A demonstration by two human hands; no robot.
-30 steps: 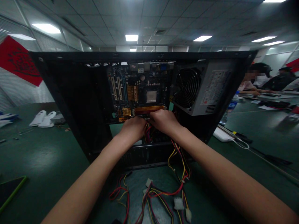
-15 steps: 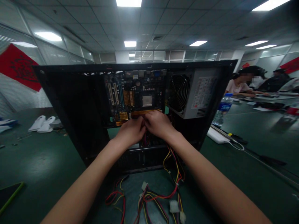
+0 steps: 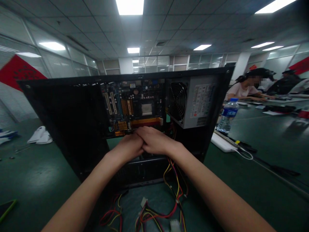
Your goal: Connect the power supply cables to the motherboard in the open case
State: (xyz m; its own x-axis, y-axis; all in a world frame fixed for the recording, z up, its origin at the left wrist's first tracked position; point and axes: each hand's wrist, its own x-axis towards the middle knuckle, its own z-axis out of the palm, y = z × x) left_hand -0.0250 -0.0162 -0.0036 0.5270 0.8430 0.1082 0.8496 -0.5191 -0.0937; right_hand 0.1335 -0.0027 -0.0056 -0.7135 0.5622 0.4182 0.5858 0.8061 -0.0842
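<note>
A black computer case (image 3: 125,76) stands open towards me. Inside it are a motherboard (image 3: 135,100) and, at the right, a grey power supply (image 3: 199,103) with a fan. My left hand (image 3: 129,146) and my right hand (image 3: 154,139) touch each other at the motherboard's lower edge, just below the orange memory slots (image 3: 146,122). Fingers of both hands are curled together, the right partly over the left; what they hold is hidden. Red, yellow and black cables (image 3: 173,180) hang out below my right hand onto the table.
On the green table (image 3: 38,170), white gloves (image 3: 40,135) lie left of the case. To the right are a water bottle (image 3: 228,116), a white device (image 3: 223,141) with a cable, and a seated person (image 3: 243,88) farther back.
The case appears shifted left and lower in view. My hands have drawn closer together and sit lower against the motherboard, uncovering more of the orange slots.
</note>
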